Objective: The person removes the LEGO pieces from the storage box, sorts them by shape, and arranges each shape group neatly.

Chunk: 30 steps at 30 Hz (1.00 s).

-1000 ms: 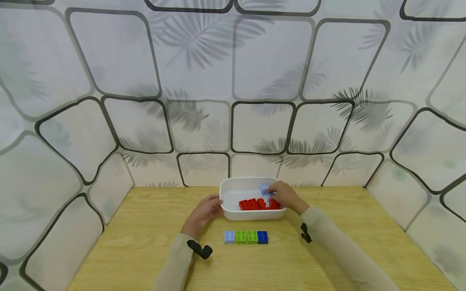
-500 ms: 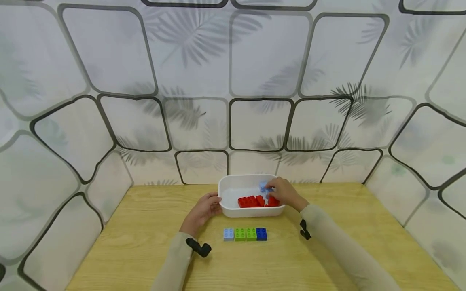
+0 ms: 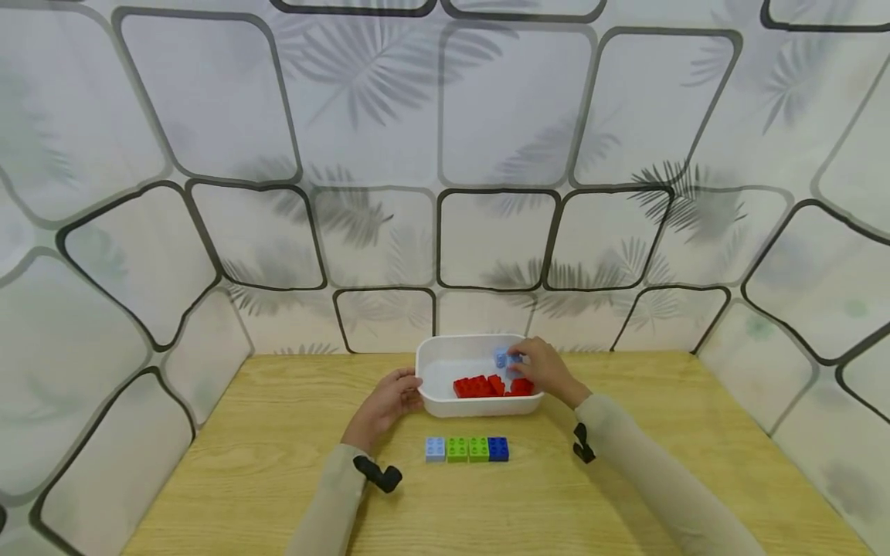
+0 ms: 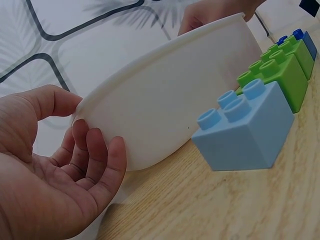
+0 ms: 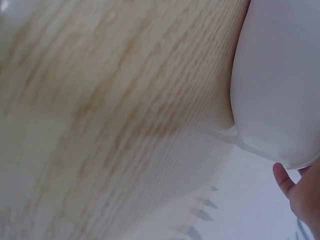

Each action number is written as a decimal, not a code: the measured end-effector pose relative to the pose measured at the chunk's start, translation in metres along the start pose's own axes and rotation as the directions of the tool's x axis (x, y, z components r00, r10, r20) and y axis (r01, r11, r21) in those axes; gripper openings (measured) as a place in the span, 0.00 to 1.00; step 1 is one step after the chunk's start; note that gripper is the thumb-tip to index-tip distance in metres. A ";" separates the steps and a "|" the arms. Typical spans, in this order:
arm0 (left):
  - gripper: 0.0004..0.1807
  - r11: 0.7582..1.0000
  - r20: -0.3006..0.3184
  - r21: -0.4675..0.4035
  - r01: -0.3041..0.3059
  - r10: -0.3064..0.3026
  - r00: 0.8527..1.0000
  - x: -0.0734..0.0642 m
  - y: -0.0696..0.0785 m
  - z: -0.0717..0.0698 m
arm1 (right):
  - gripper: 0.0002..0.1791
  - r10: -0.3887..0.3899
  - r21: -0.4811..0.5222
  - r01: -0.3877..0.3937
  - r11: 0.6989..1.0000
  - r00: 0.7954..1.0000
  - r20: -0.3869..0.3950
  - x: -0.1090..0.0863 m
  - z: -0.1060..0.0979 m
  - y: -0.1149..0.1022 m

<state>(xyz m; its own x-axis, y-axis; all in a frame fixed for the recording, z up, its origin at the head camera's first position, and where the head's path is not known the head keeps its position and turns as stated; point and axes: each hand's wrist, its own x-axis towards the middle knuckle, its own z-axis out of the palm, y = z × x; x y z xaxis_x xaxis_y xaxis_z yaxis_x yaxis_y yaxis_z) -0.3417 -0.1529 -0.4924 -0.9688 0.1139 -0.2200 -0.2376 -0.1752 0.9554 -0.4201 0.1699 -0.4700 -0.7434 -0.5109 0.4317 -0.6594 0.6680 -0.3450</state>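
In the head view a white plastic bin stands near the back of the table. My left hand grips its left rim; in the left wrist view, the fingers curl against its outer wall. Reaching over the right rim, my right hand pinches a light blue toy brick inside the bin, its fingertips partly covering it. Another light blue brick sits beside it. Several red bricks lie along the bin's near side. The right wrist view shows the bin's outer wall and part of a hand.
In front of the bin runs a row of bricks: light blue, two green and dark blue. They stand studs up on the wooden table. A patterned curtain hangs behind and at both sides.
The right fingers have shifted slightly at the light blue bricks within the bin. The left hand stays on the rim, and the brick row keeps its order. The head view has tilted a little.
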 end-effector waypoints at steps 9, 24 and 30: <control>0.23 1.000 -0.015 -0.002 0.010 -0.010 1.000 -0.001 0.002 0.001 | 0.14 -0.017 -0.020 0.016 1.000 0.998 -0.064 0.001 0.000 -0.001; 0.23 1.000 -0.018 -0.006 0.008 -0.008 1.000 -0.001 -0.001 0.001 | 0.14 -0.071 -0.017 0.070 0.997 0.993 -0.097 0.000 -0.007 -0.003; 0.23 1.000 -0.013 -0.020 0.000 -0.001 1.000 -0.002 0.000 0.001 | 0.15 -0.086 -0.035 0.083 0.996 0.993 -0.084 0.001 -0.014 -0.004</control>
<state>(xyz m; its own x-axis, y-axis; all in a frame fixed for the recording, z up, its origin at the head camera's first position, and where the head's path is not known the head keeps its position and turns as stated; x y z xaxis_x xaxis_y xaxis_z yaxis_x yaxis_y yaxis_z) -0.3401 -0.1517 -0.4918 -0.9695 0.1017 -0.2232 -0.2394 -0.1947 0.9512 -0.4166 0.1738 -0.4564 -0.6722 -0.5190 0.5280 -0.7144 0.6420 -0.2785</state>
